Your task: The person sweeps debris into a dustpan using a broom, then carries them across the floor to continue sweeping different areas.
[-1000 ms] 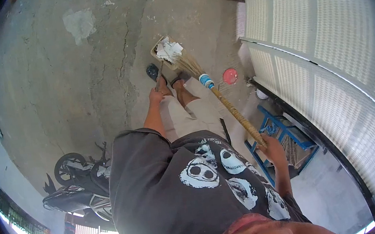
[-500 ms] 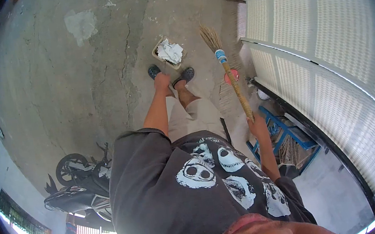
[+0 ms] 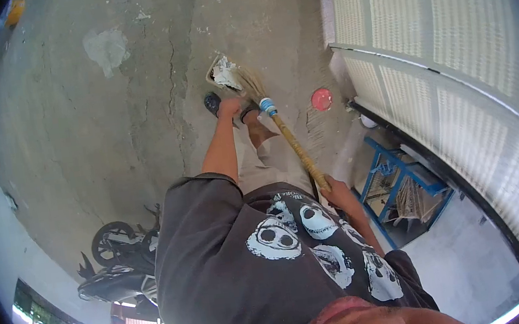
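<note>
My left hand is closed on the thin handle of a dustpan, low in front of my shoes. White scraps lie in the pan. My right hand is wrapped round the end of a broom's long handle, beside my waist. The broom's straw bristles, below a blue and white band, reach the right side of the dustpan and partly cover it. Whether the bristles touch the scraps, I cannot tell.
A red round object lies on the cracked concrete floor to the right. Beyond it are a blue metal frame and a white panelled wall. A motorcycle stands at the lower left.
The broom has swung left and its bristles are now at the dustpan. My right hand moved left and slightly down in the view. The pan is tilted differently.
</note>
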Motion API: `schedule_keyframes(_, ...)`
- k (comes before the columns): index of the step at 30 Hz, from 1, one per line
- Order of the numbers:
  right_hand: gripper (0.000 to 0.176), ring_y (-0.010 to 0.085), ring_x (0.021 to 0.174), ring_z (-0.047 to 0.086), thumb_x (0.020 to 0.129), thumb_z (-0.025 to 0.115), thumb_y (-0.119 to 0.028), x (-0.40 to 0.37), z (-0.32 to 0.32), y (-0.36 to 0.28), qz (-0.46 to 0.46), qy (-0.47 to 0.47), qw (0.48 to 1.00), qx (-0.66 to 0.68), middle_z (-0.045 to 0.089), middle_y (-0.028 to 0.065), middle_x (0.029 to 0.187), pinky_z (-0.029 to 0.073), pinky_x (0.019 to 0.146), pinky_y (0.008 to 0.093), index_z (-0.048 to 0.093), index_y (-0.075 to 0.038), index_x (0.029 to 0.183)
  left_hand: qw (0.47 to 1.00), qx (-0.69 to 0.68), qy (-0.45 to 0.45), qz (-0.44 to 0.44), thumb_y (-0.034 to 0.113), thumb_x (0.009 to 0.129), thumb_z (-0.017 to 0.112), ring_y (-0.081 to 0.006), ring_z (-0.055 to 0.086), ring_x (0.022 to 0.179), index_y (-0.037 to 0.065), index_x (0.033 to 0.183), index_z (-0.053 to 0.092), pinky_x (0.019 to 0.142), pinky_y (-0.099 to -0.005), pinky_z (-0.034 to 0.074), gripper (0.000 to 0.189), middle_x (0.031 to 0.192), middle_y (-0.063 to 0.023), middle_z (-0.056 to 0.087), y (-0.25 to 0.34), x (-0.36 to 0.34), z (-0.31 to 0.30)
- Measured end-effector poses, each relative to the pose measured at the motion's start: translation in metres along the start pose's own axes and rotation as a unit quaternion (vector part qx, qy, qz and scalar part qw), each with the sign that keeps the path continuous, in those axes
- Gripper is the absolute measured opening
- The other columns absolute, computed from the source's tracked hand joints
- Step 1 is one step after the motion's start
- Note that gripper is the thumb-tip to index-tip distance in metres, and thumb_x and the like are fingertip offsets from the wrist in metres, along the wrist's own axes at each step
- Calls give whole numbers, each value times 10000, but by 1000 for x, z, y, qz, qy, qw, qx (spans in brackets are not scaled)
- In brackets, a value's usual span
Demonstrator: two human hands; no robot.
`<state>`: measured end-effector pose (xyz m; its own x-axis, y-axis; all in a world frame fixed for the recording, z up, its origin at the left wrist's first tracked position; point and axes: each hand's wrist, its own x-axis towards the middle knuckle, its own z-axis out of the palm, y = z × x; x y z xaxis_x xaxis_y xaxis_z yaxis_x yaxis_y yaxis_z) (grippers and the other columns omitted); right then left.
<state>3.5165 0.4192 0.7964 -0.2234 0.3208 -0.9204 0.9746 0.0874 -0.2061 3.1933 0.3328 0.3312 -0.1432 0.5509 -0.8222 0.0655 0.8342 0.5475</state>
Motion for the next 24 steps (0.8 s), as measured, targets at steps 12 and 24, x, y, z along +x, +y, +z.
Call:
schedule_keyframes(12,470,142,516,566,903,585,-263,-94,66,-9,185,61,928,318,609,87,760,483,495,305,454,-45,1299,970,-110,-62,-209,189,781,554,-208,627,562,69,746,667,508,-332,466,168,685,-81,664,16,-46,-61)
schedule_keyframes(24,266,136,453,511,957,466,-301,-97,315,-79,311,176,651,670,515,50,670,443,411,281,510,-44,1007,719,592,-121,343,189,817,523,-391,640,738,40,890,666,725,-457,522,219,830,-215,648,28,-19,-152)
